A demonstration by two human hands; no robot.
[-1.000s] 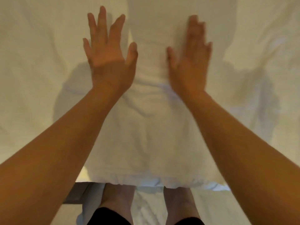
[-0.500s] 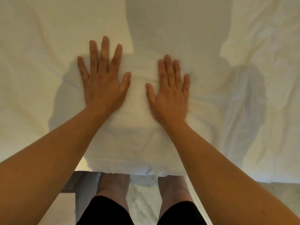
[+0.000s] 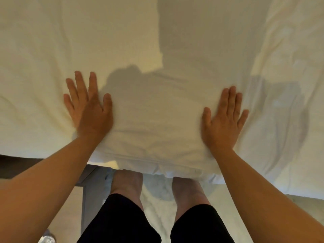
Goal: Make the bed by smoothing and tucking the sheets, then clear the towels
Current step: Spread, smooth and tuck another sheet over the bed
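A white sheet (image 3: 157,109) covers the bed and fills most of the head view. My left hand (image 3: 87,109) lies flat on it at the left, fingers straight and spread. My right hand (image 3: 224,120) presses flat on it at the right, fingers straight. Between the two hands the fabric is bunched into soft folds near the bed's near edge (image 3: 154,165), where the sheet hangs over. Wrinkles run through the sheet at the far right (image 3: 289,85). White cloth (image 3: 157,193), perhaps a towel, lies on the floor between my legs.
My bare legs (image 3: 126,183) in dark shorts stand right against the bed edge. A dark bed frame or furniture edge (image 3: 17,165) shows at the left below the sheet. A pale floor (image 3: 70,207) lies beneath.
Both hands have slid back toward the near edge and then apart, the left going left and the right going right, flattening the sheet between them.
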